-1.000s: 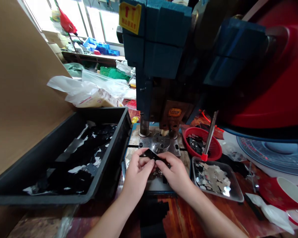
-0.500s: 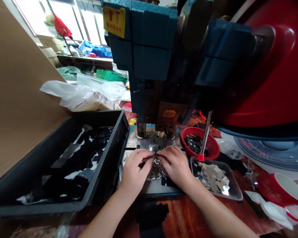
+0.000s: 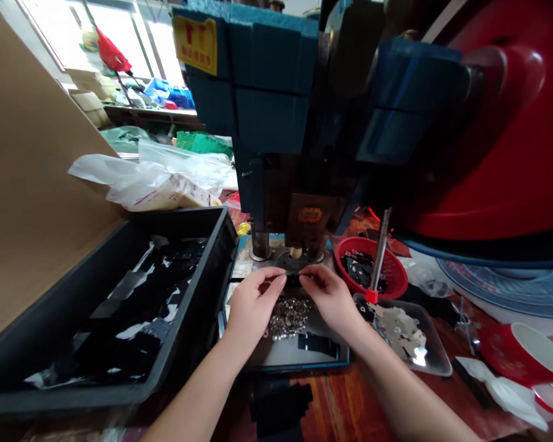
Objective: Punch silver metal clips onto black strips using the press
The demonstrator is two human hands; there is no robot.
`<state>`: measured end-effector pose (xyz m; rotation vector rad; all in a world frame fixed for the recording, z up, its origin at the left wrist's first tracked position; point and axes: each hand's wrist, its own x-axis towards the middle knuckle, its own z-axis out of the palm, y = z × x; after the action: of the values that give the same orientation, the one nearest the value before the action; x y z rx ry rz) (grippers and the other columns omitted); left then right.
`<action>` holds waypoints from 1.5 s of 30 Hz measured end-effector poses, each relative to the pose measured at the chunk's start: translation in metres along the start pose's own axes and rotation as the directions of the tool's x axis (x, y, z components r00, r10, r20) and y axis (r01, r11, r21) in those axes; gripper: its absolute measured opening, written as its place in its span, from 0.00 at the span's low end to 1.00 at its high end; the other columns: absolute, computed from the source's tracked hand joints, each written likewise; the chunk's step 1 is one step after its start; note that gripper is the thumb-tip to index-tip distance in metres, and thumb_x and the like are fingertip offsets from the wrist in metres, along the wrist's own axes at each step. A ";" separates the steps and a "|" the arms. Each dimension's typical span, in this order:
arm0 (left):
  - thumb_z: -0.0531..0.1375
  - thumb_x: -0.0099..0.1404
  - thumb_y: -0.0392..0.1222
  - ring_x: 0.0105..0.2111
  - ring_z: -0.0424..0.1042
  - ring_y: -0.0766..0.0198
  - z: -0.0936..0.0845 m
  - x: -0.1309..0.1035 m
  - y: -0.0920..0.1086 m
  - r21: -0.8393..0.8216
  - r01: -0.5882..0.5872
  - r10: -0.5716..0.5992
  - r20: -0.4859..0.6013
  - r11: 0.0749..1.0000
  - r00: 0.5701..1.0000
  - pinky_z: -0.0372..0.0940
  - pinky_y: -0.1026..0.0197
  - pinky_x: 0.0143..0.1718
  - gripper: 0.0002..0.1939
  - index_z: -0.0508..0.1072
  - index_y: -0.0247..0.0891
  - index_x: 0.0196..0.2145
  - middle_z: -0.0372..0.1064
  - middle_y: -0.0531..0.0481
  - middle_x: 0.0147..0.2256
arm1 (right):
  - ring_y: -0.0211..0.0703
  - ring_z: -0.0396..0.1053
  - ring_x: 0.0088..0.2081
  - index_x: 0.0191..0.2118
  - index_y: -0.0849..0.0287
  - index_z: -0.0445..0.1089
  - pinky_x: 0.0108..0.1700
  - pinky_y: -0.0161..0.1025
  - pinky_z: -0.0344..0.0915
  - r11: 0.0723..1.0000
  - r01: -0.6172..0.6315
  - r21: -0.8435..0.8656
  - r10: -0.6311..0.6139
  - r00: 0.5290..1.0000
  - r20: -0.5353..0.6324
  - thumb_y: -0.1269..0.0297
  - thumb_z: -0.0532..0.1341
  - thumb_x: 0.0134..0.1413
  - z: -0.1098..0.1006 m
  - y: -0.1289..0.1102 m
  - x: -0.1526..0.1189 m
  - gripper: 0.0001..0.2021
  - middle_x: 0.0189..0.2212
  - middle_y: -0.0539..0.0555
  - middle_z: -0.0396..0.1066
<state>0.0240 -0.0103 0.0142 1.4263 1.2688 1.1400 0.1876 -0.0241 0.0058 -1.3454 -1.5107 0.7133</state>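
My left hand and my right hand face each other at the front of a blue press. Thumb and fingers of each hand pinch one end of a small dark, flat strip. The strip spans the gap between the fingertips, close to the round die plate. Below it, a heap of small shiny metal pieces lies on the press's front plate. A flat black piece rests to the right of that heap, under my right wrist.
On the left stands a deep grey bin of black and whitish scraps. At right are a red basket and a clear tray, both holding flat pieces, plus a red mug. Black sheets lie at the table front.
My hands have drawn slightly apart and up toward the die, so the dark strip between them now shows. More of the metal heap and the black piece is uncovered. The view has shifted slightly.
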 end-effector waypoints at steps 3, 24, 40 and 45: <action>0.65 0.54 0.45 0.26 0.71 0.68 -0.004 -0.014 0.002 -0.263 0.244 -0.235 0.065 0.933 0.970 0.67 0.66 0.30 0.12 0.75 0.38 0.35 0.73 0.53 0.29 | 0.38 0.66 0.27 0.38 0.58 0.68 0.31 0.35 0.61 0.953 -0.227 0.200 0.198 0.968 0.154 0.57 0.59 0.54 -0.002 -0.009 -0.018 0.10 0.23 0.48 0.69; 0.66 0.49 0.36 0.39 0.73 0.61 -0.020 -0.043 0.008 -0.586 0.277 -0.273 0.098 0.762 0.957 0.68 0.63 0.38 0.14 0.77 0.39 0.36 0.76 0.48 0.39 | 0.45 0.71 0.40 0.45 0.49 0.67 0.44 0.47 0.67 0.861 0.445 -0.244 -0.475 0.877 -0.078 0.74 0.60 0.53 0.000 -0.015 -0.054 0.15 0.37 0.53 0.74; 0.57 0.62 0.41 0.35 0.72 0.61 0.005 0.007 -0.007 0.324 -0.266 0.287 -0.018 0.908 0.958 0.66 0.58 0.39 0.08 0.75 0.41 0.37 0.74 0.50 0.35 | 0.45 0.67 0.37 0.40 0.55 0.70 0.40 0.43 0.64 0.955 0.134 -0.265 -0.183 0.968 -0.170 0.63 0.58 0.55 0.008 0.006 0.000 0.08 0.35 0.53 0.71; 0.58 0.60 0.39 0.39 0.70 0.58 0.014 0.030 -0.008 0.437 -0.317 0.375 -0.052 0.842 0.926 0.64 0.53 0.45 0.06 0.75 0.40 0.35 0.71 0.48 0.35 | 0.48 0.66 0.40 0.36 0.56 0.71 0.44 0.46 0.64 0.955 0.092 -0.280 -0.138 0.979 -0.151 0.63 0.59 0.52 0.011 0.018 0.026 0.07 0.35 0.55 0.70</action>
<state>0.0379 0.0201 0.0056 1.9958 1.4524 1.2662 0.1868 0.0067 -0.0069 -1.4663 -1.5756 0.3151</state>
